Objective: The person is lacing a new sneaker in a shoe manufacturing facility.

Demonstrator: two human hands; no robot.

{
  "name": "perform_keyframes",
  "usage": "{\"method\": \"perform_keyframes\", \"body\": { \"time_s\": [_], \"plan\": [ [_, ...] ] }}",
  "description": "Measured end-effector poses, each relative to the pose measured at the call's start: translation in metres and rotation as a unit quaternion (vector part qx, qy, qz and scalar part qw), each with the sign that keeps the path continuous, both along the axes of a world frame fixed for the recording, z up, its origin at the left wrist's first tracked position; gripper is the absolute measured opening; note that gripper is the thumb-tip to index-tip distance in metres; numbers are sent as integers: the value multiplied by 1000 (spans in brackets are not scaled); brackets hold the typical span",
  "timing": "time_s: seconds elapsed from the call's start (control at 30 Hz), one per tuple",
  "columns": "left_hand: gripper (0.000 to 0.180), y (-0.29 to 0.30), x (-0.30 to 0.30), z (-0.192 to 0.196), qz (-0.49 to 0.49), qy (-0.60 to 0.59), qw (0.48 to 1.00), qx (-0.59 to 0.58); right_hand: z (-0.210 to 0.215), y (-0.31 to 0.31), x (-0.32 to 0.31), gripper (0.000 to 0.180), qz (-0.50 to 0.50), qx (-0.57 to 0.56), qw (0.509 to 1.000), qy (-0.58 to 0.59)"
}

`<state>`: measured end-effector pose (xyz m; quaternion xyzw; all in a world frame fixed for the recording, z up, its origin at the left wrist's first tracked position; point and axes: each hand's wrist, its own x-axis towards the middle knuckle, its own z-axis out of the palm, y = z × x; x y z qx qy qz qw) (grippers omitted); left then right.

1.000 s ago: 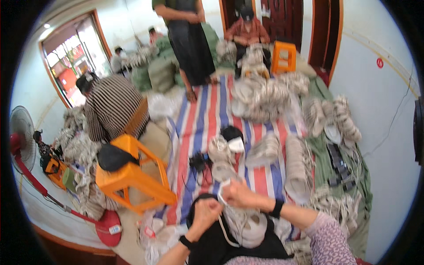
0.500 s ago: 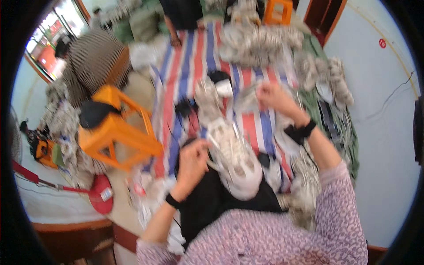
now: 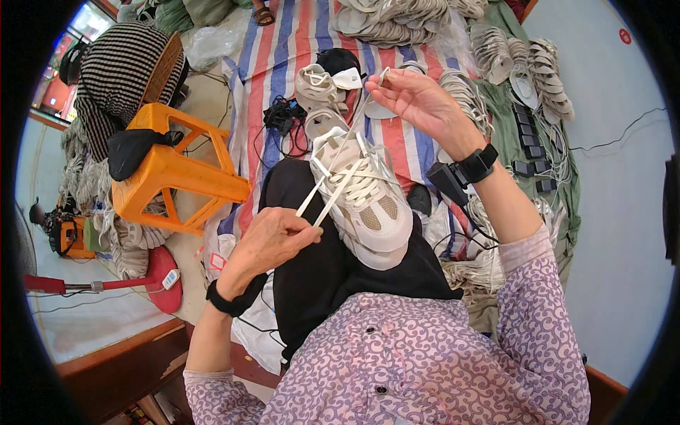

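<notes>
A white sneaker [image 3: 377, 221] with tan mesh patches on its toe rests across my black-trousered thighs, toe pointing toward me. White shoelace [image 3: 366, 175] crisscrosses its front. My left hand [image 3: 273, 239], left of the shoe, is closed in a pinch on the lace; two strands run taut from its fingers up to the eyelets. Beyond the shoe, my right hand [image 3: 425, 106] is raised, thumb and forefinger pinching a lace strand that rises from the shoe, its other fingers loosely extended. Just past the shoe's collar stands another pale sneaker [image 3: 320, 86].
An orange plastic stool [image 3: 166, 173] with a black cap [image 3: 140, 152] stands to the left. A striped sheet [image 3: 273, 60] covers the floor ahead. Stacked pale soles [image 3: 397, 21], dark cables [image 3: 285, 117] and black box-like blocks [image 3: 530, 134] lie about. At the far edge shows someone's sandalled foot [image 3: 263, 15].
The view has tilted down and sharpened. My left hand has moved left, away from the shoe, with strands now taut. My right hand has moved left and farther out, still pinching the lace.
</notes>
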<state>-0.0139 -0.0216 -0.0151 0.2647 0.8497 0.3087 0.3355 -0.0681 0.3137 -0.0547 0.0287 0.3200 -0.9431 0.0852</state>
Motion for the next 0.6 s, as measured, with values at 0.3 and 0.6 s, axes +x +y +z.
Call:
{"method": "perform_keyframes", "body": {
  "time_s": [0.3, 0.6],
  "plan": [
    [20, -4, -27, 21, 112, -8, 979, 169, -17, 47, -13, 11, -65, -1, 998, 10],
    [20, 25, -45, -16, 104, 135, 972, 164, -9, 104, -17, 13, -118, 40, 992, 4]
  ]
}}
